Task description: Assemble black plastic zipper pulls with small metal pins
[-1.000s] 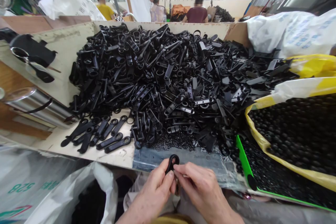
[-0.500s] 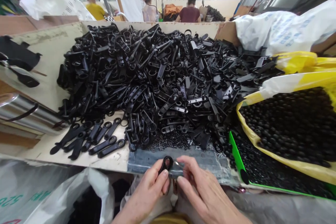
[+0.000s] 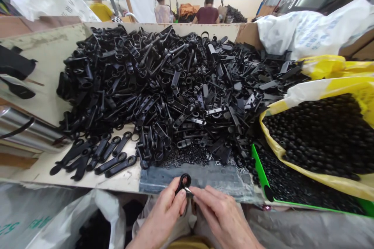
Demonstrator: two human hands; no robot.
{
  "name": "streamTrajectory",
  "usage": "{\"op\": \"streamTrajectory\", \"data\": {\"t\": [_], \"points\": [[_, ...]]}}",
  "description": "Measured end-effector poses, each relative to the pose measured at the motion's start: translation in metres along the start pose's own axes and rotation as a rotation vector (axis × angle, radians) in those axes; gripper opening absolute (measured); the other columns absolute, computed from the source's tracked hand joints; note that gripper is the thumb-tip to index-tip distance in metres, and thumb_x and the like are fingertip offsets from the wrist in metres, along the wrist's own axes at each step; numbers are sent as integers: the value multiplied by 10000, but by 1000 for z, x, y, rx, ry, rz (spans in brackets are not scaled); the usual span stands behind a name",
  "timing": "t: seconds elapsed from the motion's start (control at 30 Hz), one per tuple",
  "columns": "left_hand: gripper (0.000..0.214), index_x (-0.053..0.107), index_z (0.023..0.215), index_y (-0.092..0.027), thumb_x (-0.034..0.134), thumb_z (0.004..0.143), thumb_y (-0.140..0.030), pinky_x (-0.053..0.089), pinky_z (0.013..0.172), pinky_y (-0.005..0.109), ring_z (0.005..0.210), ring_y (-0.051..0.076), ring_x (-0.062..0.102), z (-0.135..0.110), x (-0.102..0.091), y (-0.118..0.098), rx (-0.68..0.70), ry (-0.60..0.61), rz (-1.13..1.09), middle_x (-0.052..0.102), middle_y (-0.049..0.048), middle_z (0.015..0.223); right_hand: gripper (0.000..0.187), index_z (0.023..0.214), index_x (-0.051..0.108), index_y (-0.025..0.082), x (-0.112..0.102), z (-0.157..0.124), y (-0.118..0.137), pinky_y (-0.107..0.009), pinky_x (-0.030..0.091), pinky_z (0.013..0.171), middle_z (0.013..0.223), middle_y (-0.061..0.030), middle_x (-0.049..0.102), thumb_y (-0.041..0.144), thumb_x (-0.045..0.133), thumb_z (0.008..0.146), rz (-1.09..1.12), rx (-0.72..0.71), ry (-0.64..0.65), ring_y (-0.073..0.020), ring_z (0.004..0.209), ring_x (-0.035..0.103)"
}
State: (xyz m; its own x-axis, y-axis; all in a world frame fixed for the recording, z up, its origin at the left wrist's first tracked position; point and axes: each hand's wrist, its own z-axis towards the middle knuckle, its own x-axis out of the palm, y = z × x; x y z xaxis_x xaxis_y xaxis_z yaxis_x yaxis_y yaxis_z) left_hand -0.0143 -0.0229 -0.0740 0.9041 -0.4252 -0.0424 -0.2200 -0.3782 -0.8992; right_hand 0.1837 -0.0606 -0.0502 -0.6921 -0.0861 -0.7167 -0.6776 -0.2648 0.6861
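My left hand (image 3: 163,218) pinches a black plastic ring-ended part (image 3: 182,183) upright at the table's near edge. My right hand (image 3: 222,218) meets it from the right, its fingertips pinched on a small metal pin (image 3: 188,192) pressed against the part. Just beyond the hands lies a scatter of small black springs or pins (image 3: 187,156). Behind that rises a big heap of black plastic handle parts (image 3: 163,85). Several of the same parts lie in a loose row (image 3: 96,155) at the heap's left foot.
A yellow bag of small black beads (image 3: 321,136) sits at the right beside a green tray (image 3: 263,175) of more. White sacks (image 3: 309,31) lie behind. A steel cylinder (image 3: 26,128) is at left. A plastic bag (image 3: 87,218) hangs below the table. Other people sit far back.
The view has drifted slightly. My right hand's fingertips have closed in against the part held by my left hand, with a small metal pin showing between them.
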Motion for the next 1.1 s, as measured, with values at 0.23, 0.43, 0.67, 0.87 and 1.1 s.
{"op": "streamTrajectory", "data": {"t": [0.23,0.43,0.67,0.87,1.1], "points": [[571,631,1367,-233,549,951,-615,496,762,270,743,175,517,1,2,3,0,-28,1,590,-5,763,334,1274,690,194,3,-2,-1,-304,612,723,982,-86,786,186,429,1065,89,12,-31,-215,829,763],[537,665,1310,-223,559,943,-600,497,748,273,745,183,522,0,2,0,11,-55,23,596,1,751,334,1278,691,210,3,0,2,-327,613,849,1139,-99,796,178,450,1049,203,44,11,-226,990,778],[500,682,1261,-209,526,961,-578,481,724,283,732,187,527,0,2,-13,44,-24,107,596,-6,732,327,1201,713,217,0,4,3,-316,587,828,1075,-82,806,191,424,1050,195,55,46,-229,950,780],[490,682,1231,-211,512,967,-586,444,674,272,693,183,507,2,4,-13,47,-25,109,571,-17,692,303,1089,720,223,-4,9,5,-272,541,719,967,-56,797,215,418,1065,139,96,138,-197,816,751],[498,666,1153,-183,458,989,-605,334,580,269,629,166,443,2,9,-17,70,-14,163,499,-42,634,277,982,666,232,-2,9,6,-243,480,665,864,-20,765,146,408,1037,77,96,167,-172,764,735]]}}
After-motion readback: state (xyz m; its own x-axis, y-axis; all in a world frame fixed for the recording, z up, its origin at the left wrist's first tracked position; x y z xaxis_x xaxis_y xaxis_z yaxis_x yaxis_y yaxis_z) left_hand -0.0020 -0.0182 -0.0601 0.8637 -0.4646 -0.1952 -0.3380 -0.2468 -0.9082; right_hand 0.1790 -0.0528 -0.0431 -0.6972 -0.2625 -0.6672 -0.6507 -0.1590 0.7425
